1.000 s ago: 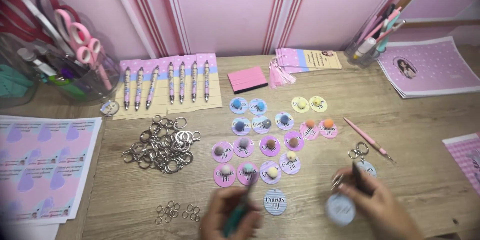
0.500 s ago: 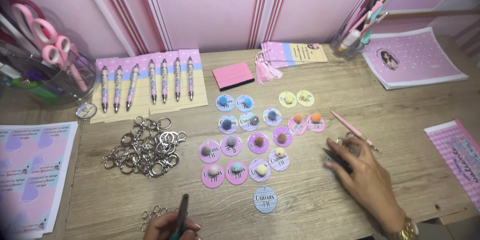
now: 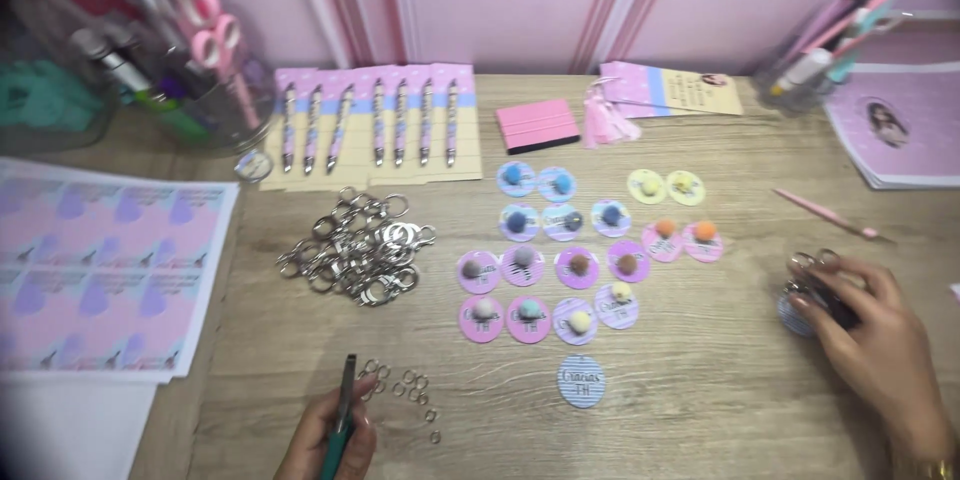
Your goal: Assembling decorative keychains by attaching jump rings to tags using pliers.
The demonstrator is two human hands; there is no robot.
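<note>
Pliers point(image 3: 341, 420) with dark teal handles stand almost upright in my left hand point(image 3: 330, 437), which is wrapped around them at the near edge of the wooden surface point(image 3: 700, 380); their tip points at a scatter of small jump rings point(image 3: 402, 388) lying just beside my fingers. My right hand point(image 3: 872, 340) sits well apart at the right side, fingers curled down over a key ring with a round striped tag point(image 3: 797, 315) that peeks out beneath them; I take it as gripped, though the fingers hide exactly how. As I judge it, the risk lies in those tiny rings: they are loose and close to the edge, so a careless sweep of the pliers or my wrist could flick them off the surface. The piece under my right hand could also slip, since only my fingertips pin it. My left forearm comes in from below, wrist straight, thumb along the handle; my right arm enters from the lower right corner, wrist bent so the knuckles arch. Between my hands lie rows of round pompom tags point(image 3: 578, 265) in pink, blue and yellow, one striped tag point(image 3: 581, 381) apart from them, and a heap of key rings point(image 3: 358, 248) further left.
</note>
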